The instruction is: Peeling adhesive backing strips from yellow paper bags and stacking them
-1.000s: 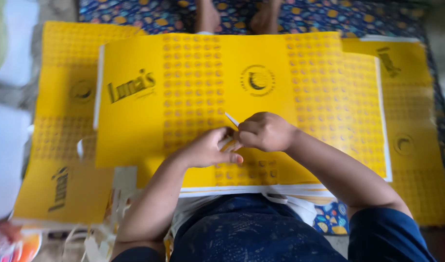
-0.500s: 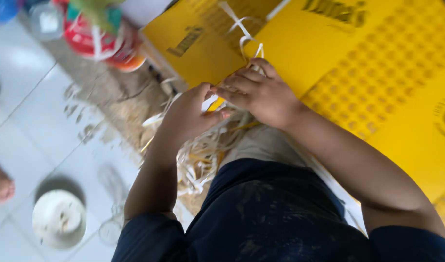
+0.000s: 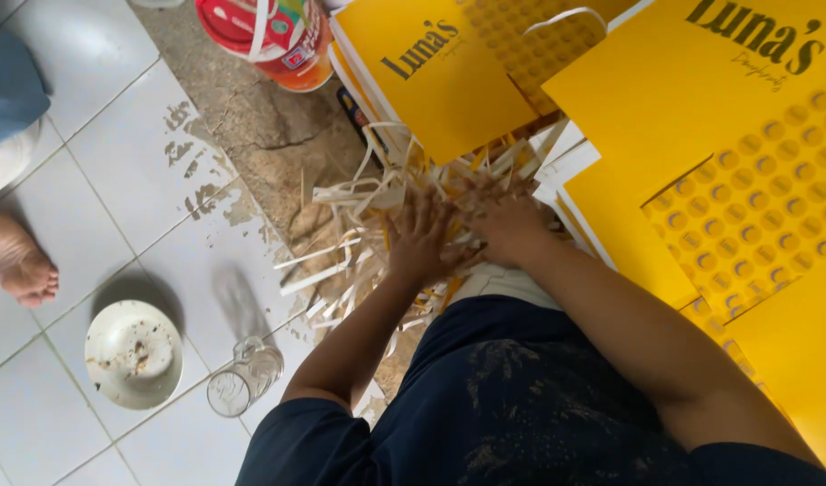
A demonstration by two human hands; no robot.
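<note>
Centrally, left hand (image 3: 422,241) and right hand (image 3: 503,220) press spread fingers into the loose pile of white paper strips (image 3: 359,225) on the floor, beside stacked yellow cardboard sheets (image 3: 719,117); neither grip closes on any strip.

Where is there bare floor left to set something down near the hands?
Bare white tile lies left of the cracked cement patch, above the white bowl and glass. Around the left hand and right hand it is crowded: paper strips cover the floor, and yellow printed sheets fill the right.
</note>
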